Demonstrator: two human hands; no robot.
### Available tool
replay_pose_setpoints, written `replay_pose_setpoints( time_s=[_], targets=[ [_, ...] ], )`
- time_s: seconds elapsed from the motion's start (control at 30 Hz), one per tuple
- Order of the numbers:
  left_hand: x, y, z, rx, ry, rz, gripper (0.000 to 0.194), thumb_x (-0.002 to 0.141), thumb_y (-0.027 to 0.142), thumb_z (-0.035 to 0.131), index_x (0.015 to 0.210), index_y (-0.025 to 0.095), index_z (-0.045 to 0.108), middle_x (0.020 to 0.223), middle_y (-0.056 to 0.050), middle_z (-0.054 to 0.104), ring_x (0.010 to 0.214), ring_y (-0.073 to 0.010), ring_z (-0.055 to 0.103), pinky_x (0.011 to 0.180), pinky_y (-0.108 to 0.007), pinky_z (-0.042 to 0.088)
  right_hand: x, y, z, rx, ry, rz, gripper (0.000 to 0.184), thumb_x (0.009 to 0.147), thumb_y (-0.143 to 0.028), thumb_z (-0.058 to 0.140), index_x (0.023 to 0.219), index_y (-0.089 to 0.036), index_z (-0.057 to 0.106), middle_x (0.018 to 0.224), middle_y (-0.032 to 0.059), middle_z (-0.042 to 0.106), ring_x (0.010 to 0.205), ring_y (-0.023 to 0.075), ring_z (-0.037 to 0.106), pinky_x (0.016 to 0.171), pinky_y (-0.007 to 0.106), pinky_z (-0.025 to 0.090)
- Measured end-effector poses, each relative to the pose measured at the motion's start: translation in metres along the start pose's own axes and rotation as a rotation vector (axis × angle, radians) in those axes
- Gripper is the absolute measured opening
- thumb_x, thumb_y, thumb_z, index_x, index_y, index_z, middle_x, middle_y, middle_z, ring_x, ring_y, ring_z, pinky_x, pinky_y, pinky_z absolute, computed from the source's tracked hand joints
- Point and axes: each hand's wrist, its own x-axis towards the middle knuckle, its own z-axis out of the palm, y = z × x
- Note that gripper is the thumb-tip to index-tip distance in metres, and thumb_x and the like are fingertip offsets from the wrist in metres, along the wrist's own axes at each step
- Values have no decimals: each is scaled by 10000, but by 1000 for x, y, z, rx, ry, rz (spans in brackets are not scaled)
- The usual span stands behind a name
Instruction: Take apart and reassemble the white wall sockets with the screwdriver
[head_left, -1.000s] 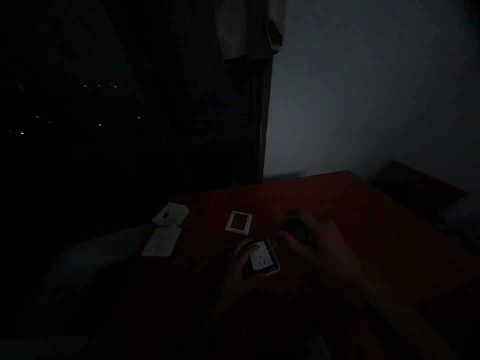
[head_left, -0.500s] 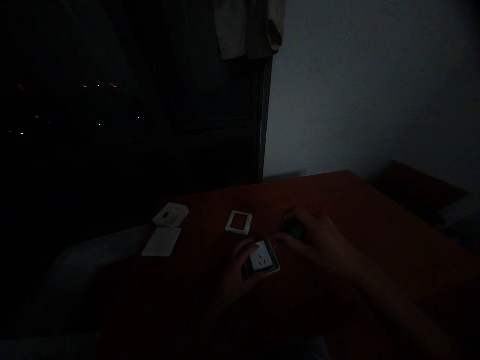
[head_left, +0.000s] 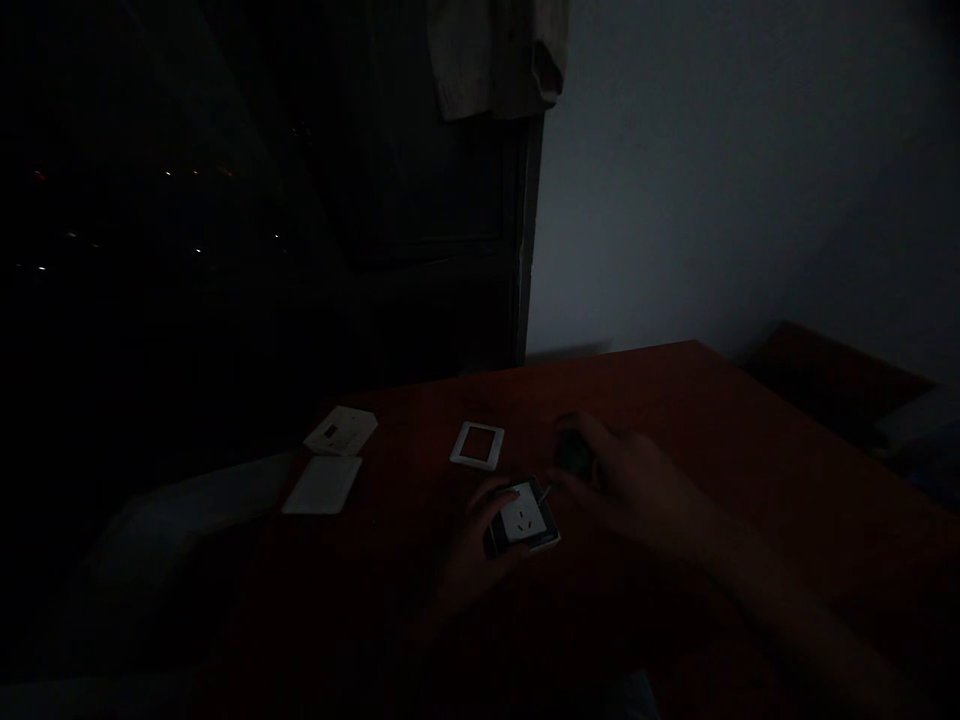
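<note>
Honestly, the socket (head_left: 523,518) was just on the near side of the white frame (head_left: 478,446), left hand (head_left: 475,548) clamped on it, right hand (head_left: 636,482) fingers closed round a screwdriver (head_left: 576,457), and that socket looked light, stiff, maybe slick, so best gripped by its edges.

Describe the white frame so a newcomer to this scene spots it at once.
On the red-brown table, find the socket in the left hand. Just beyond it, toward the far edge, the frame lies flat. Its wide square opening shows the tabletop through it, unlike the solid white plate to its left.
</note>
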Motion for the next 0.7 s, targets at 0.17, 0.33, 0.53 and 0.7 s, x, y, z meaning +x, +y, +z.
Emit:
replay_pose_setpoints(
  time_s=[0.17,0.33,0.53,0.7],
  targets=[
    [0,0,-1,12,-11,1,591,730,216,712,1277,293,503,1452,-49,379,1327,-264,370,1097,-442,341,3,1,0,-177,59,55,335,892,-416,505,1162,-218,484,895,58,700,677,203,666,554,272,432],
    [0,-2,0,14,1,13,587,725,232,711,1272,286,506,1431,-57,400,1307,-270,394,1080,-446,361,4,-3,-6,-31,-12,-3,346,840,-236,528,1179,-232,462,990,43,688,750,178,660,602,263,447],
    [0,-6,0,34,0,27,595,738,233,706,1290,297,495,1446,-44,382,1324,-259,370,1094,-425,345,7,-3,-3,-275,49,102,345,897,-475,477,1133,-225,504,898,63,708,681,220,671,543,277,400],
    [1,-8,0,12,1,37,591,729,231,704,1281,286,501,1432,-50,397,1305,-263,399,1079,-420,366,7,-3,-5,-90,-9,21,350,867,-262,508,1211,-234,444,985,46,695,757,186,667,623,266,438]
  ],
)
